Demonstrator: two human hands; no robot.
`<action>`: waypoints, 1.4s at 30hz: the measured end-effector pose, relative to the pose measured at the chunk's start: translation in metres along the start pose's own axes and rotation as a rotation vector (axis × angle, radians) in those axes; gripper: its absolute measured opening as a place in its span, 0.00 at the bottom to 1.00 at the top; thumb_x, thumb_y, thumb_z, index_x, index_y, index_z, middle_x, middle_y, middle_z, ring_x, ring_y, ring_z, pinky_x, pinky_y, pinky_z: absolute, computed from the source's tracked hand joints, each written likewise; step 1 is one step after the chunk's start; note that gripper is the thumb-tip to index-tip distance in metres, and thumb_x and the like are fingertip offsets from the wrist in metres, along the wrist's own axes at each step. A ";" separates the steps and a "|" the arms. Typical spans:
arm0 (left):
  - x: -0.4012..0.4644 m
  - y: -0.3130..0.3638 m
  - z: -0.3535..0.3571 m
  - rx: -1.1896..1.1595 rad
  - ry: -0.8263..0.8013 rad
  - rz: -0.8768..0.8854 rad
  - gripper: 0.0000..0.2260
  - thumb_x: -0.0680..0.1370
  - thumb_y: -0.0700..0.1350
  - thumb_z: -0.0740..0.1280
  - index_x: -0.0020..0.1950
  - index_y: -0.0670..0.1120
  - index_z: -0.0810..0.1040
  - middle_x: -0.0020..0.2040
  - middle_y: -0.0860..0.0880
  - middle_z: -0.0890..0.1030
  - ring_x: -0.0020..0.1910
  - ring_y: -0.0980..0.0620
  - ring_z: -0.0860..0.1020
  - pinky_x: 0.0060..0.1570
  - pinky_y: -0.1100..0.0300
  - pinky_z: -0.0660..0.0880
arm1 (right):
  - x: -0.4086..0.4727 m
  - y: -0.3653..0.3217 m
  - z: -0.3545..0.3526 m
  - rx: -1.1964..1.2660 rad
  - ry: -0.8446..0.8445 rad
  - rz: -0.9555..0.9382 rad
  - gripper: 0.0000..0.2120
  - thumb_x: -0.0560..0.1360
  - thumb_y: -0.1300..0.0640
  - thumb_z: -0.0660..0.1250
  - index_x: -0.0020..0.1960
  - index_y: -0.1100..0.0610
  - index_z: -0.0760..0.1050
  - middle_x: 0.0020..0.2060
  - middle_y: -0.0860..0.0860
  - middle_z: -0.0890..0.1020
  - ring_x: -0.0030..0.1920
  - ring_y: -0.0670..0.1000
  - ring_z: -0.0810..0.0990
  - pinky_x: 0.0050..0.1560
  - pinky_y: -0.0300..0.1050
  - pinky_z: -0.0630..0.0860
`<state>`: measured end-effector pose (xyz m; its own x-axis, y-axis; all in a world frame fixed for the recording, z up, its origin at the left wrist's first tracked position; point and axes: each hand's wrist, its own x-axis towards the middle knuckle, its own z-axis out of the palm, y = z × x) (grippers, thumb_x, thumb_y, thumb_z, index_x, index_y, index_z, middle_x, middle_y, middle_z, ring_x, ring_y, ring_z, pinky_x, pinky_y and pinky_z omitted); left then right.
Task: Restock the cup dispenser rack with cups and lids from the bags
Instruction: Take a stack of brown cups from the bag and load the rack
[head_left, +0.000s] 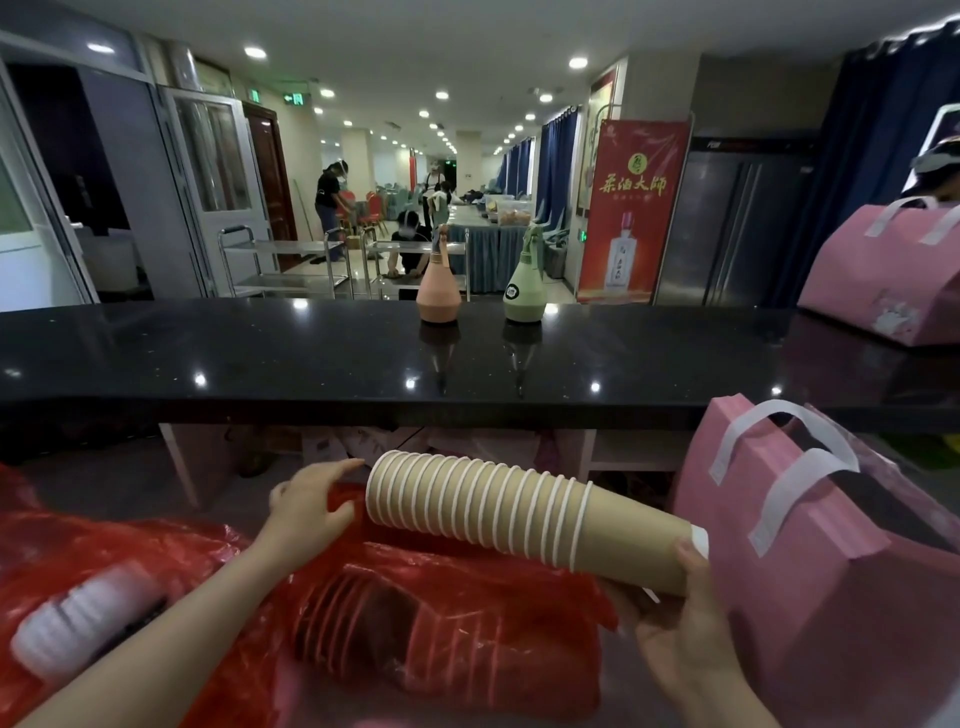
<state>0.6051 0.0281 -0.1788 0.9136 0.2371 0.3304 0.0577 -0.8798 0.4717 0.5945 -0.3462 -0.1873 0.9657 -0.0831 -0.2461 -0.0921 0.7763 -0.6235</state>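
Right hand (685, 623) fingers curled round the base end of the cup stack (498, 512), thumb on top of the bottom cup. Stack is brown paper cups with white rims, held off the surface, near horizontal, mouths pointing to 10 o'clock.

Left hand (311, 501) fingers loosely extended, holding nothing, just beside the open end of the stack at its 9 o'clock. Can't tell if the fingertips touch the rim.

Under both hands: red plastic bag (467, 623), a second cup stack visible through the film. At 8 o'clock, white lids (78, 618) stacked inside more red plastic, blurred.

Pink tote bag (810, 545) with white handles at 3 o'clock of the held stack, just beside the right hand. Another pink tote (883, 270) at 2 o'clock on the black tabletop (260, 353).

At 12 o'clock on the far tabletop edge: pink spray bottle (439, 291) and green spray bottle (524, 291), upright, apart.
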 end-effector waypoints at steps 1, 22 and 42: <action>-0.002 0.007 -0.002 -0.109 -0.012 0.030 0.22 0.71 0.45 0.68 0.66 0.54 0.74 0.58 0.57 0.80 0.61 0.55 0.75 0.62 0.48 0.69 | -0.001 -0.001 0.001 0.006 -0.004 0.004 0.23 0.76 0.53 0.64 0.69 0.58 0.68 0.63 0.62 0.71 0.55 0.64 0.76 0.38 0.59 0.82; -0.180 0.056 -0.091 -0.747 0.082 -0.309 0.26 0.71 0.23 0.56 0.60 0.47 0.74 0.49 0.44 0.82 0.44 0.43 0.79 0.45 0.51 0.76 | -0.123 -0.036 0.001 -0.212 -0.357 -0.005 0.29 0.70 0.52 0.67 0.69 0.58 0.67 0.60 0.59 0.75 0.56 0.60 0.79 0.43 0.55 0.81; -0.505 0.150 -0.231 -0.637 0.782 -0.761 0.22 0.72 0.27 0.59 0.56 0.50 0.77 0.46 0.49 0.82 0.47 0.48 0.80 0.50 0.54 0.75 | -0.299 -0.008 0.030 -0.206 -1.075 0.411 0.45 0.56 0.52 0.83 0.69 0.52 0.68 0.62 0.58 0.77 0.61 0.60 0.78 0.51 0.55 0.79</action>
<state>0.0598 -0.1287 -0.0859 0.2409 0.9659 0.0944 0.0604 -0.1120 0.9919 0.3140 -0.3093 -0.0866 0.5534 0.7988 0.2361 -0.3877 0.4979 -0.7758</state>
